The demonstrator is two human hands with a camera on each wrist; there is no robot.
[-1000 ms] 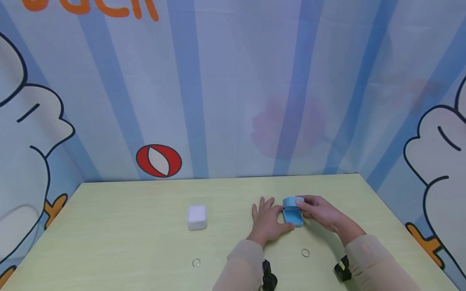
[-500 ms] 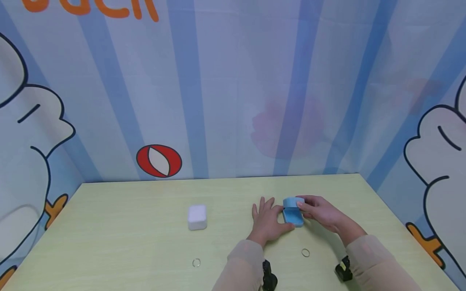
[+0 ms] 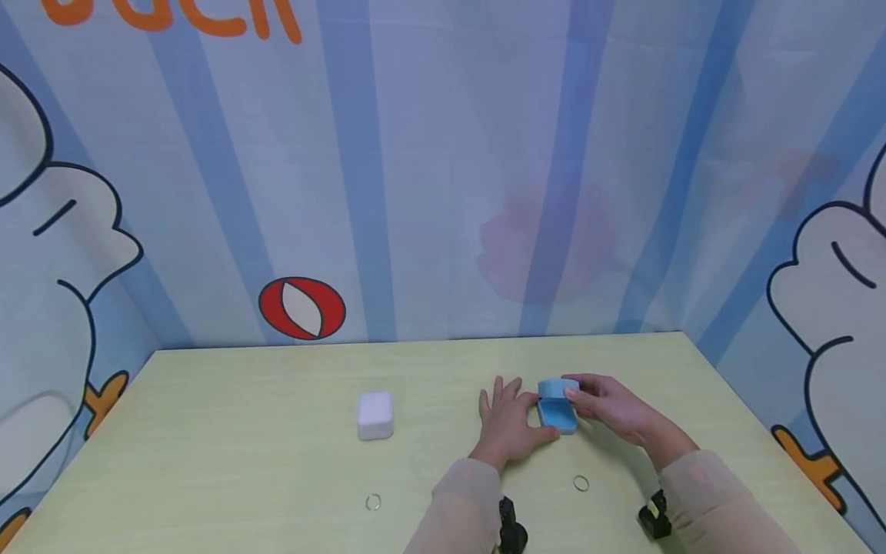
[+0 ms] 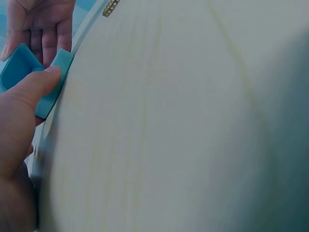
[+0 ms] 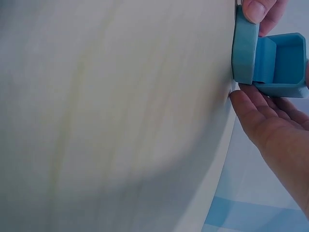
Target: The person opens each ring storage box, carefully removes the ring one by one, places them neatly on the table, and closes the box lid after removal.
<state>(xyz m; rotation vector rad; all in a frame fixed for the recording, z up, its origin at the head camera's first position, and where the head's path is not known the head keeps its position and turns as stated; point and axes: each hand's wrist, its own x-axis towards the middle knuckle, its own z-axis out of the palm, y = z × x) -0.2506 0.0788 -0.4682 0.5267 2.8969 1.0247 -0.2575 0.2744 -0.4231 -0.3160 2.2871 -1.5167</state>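
Note:
A small light-blue ring box stands on the table with its lid raised; the part of its inside in view is bare blue. My left hand grips the base, thumb at the front and index finger by the back left corner. In the left wrist view its thumb presses on the base's edge. My right hand pinches the lid from the right, and in the right wrist view several of its fingers extend under the lid and hinge.
One thin ring lies in front of the blue box, between the forearms. Another ring is farther left, nearer the front. A pale lilac-white box sits left of centre. Behind the table hangs a printed blue curtain.

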